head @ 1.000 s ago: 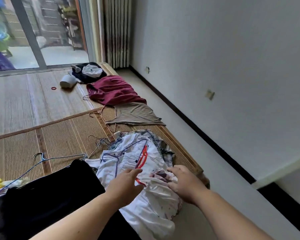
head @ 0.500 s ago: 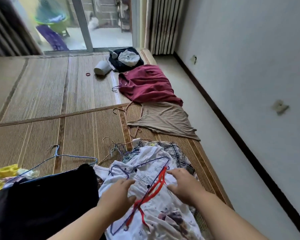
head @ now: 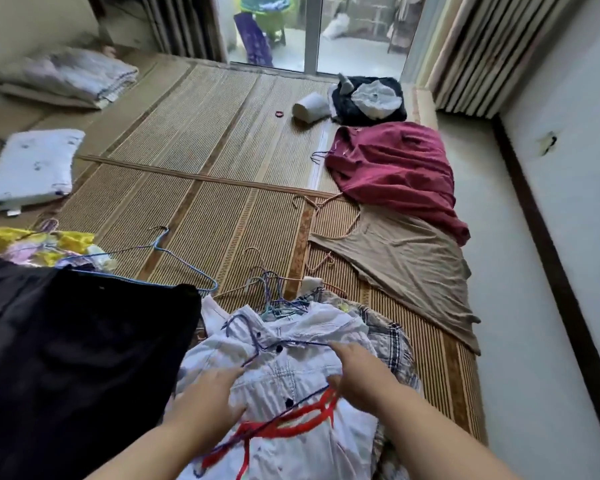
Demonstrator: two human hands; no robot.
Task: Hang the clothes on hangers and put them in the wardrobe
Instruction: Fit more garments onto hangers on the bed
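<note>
Half a second on, the view has been swung left, and a white rectangular pillow (head: 32, 168) is revealed. The left hand (head: 208, 400) and right hand (head: 361, 379) are pressed, fingers straightened, on the white dark-buttoned shirt (head: 291, 368) at the near edge of the woven mat (head: 222, 209), collar pointed toward the window (head: 354, 46), length lying likewise.

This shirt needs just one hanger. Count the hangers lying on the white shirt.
2. A purple wire hanger crosses the collar and chest of the shirt; a red hanger lies below it, nearer the camera. More may be hidden under the cloth.
</note>
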